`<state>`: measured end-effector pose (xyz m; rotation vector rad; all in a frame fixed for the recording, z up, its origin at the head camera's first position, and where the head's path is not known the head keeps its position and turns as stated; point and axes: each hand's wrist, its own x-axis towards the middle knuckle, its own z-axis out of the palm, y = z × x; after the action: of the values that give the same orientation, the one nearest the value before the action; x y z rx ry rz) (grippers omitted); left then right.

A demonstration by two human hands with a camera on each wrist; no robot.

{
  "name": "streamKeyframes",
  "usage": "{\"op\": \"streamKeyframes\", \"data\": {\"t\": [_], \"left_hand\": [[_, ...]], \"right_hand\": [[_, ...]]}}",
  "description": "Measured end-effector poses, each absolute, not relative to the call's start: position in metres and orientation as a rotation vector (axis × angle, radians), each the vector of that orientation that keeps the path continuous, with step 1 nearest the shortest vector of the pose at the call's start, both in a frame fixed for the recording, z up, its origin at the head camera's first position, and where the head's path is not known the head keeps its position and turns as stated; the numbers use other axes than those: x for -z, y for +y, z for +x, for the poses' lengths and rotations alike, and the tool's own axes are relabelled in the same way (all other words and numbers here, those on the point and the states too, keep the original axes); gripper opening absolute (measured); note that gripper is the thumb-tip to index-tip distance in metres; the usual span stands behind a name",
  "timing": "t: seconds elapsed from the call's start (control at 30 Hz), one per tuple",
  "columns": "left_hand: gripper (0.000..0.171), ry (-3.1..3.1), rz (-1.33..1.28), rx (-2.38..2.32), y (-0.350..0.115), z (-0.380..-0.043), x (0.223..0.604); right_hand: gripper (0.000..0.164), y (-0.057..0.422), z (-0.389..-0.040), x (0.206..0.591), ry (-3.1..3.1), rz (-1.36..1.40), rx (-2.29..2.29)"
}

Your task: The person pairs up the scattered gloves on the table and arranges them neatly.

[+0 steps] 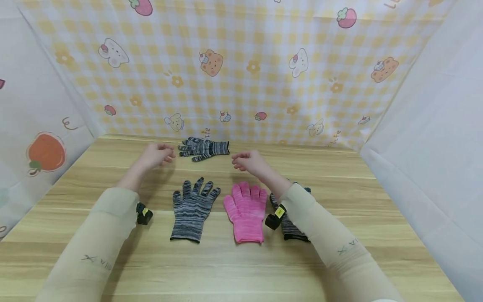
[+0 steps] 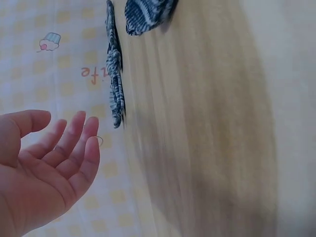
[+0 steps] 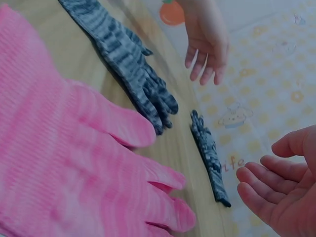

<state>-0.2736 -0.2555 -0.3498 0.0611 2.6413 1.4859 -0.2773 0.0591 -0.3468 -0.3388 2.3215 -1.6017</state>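
Note:
A black-and-grey striped glove (image 1: 205, 148) lies sideways at the table's back edge, fingers to the left, cuff to the right. My left hand (image 1: 155, 155) hovers just left of its fingertips, holding nothing, its fingers loosely bent. On the cuff's other side, a little nearer to me, hovers my right hand (image 1: 249, 162), also empty with relaxed fingers. Closer in, a second grey striped glove (image 1: 191, 212) lies with fingers pointing away. Beside it is a pink glove (image 1: 247, 214). Another dark striped glove (image 1: 292, 228) is partly hidden under my right forearm.
The wooden table (image 1: 241, 272) ends at the back against a yellow checked cloth (image 1: 241, 50) with cartoon prints. White cloth hangs at the left (image 1: 37, 105) and right sides. A small black camera sits at each wrist.

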Motion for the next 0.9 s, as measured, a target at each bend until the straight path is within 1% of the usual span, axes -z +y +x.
{"op": "streamKeyframes", "data": {"t": [0.23, 0.47, 0.77, 0.9], "left_hand": [[0.046, 2.605, -0.024, -1.514, -0.255, -0.288, 0.349], [0.049, 2.585, -0.052, -1.549, -0.253, -0.3, 0.347], [0.048, 2.505, -0.156, -1.676, -0.251, -0.311, 0.35], [0.048, 2.509, -0.203, -1.688, -0.251, -0.316, 0.351]], "right_hand": [[0.034, 0.058, -0.302, 0.349, 2.295, -0.16, 1.679], [0.037, 0.057, -0.321, 0.351, 2.205, -0.094, 1.802], [0.047, 0.051, -0.336, 0.358, 1.811, -0.007, 2.145], [0.054, 0.049, -0.341, 0.364, 1.689, 0.052, 2.237]]}}
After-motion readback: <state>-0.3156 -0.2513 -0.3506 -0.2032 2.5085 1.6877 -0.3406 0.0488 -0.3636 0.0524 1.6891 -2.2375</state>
